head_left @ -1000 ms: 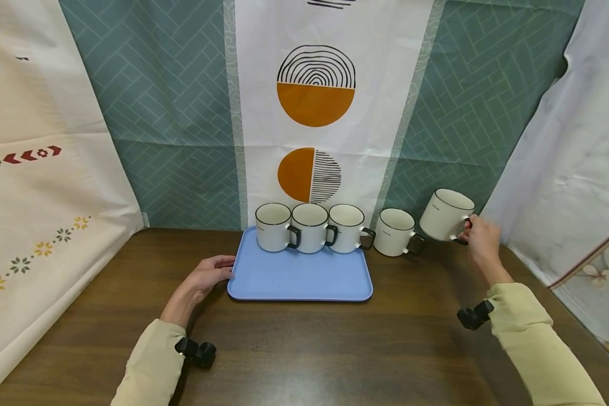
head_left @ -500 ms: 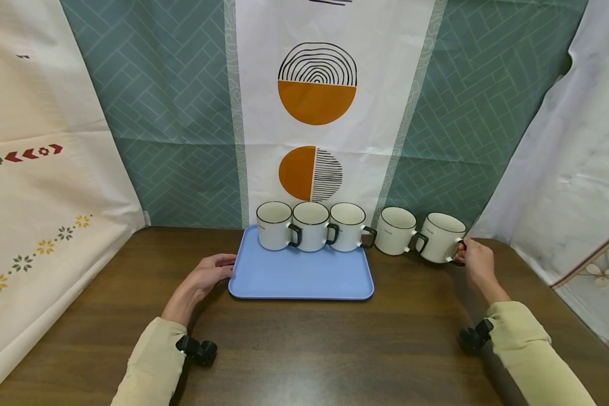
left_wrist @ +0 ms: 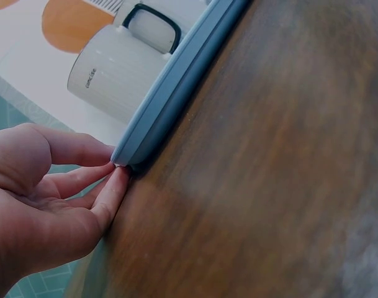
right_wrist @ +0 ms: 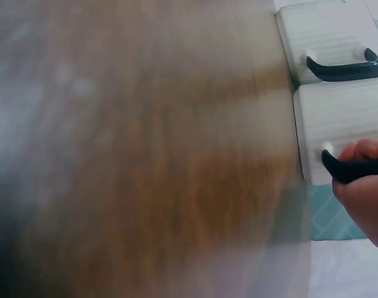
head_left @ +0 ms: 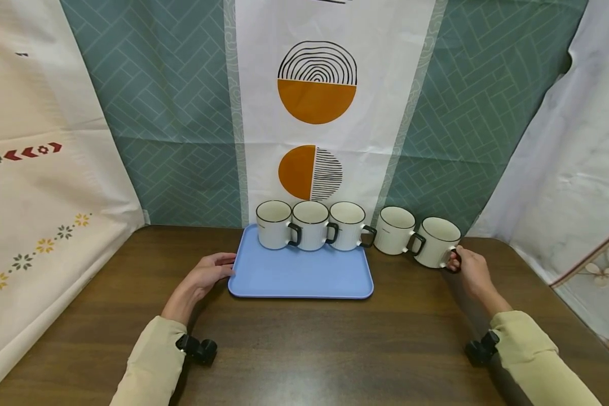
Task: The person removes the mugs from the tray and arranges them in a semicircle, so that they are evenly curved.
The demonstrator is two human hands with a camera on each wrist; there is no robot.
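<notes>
At the right end of a row, my right hand (head_left: 476, 273) grips the black handle of a white mug (head_left: 436, 245) with a dark rim. The right wrist view shows my fingers curled round that handle (right_wrist: 356, 169), the mug upright at the table. Just left of it stands another white mug (head_left: 394, 232), its handle overlapping the held one in the head view. My left hand (head_left: 201, 280) is at the left edge of a blue tray (head_left: 299, 282); in the left wrist view its fingertips (left_wrist: 119, 180) pinch the tray's rim from both sides.
Three matching mugs, among them the leftmost mug (head_left: 273, 226), stand in a row along the tray's back, handles to the right. A brown wooden table (head_left: 304, 349) lies beneath. Hanging cloths (head_left: 193, 141) close off the back and both sides.
My right hand has lowered the mug from a raised, tilted position and moved it left, close beside its neighbour. My left hand and the tray have stayed in place.
</notes>
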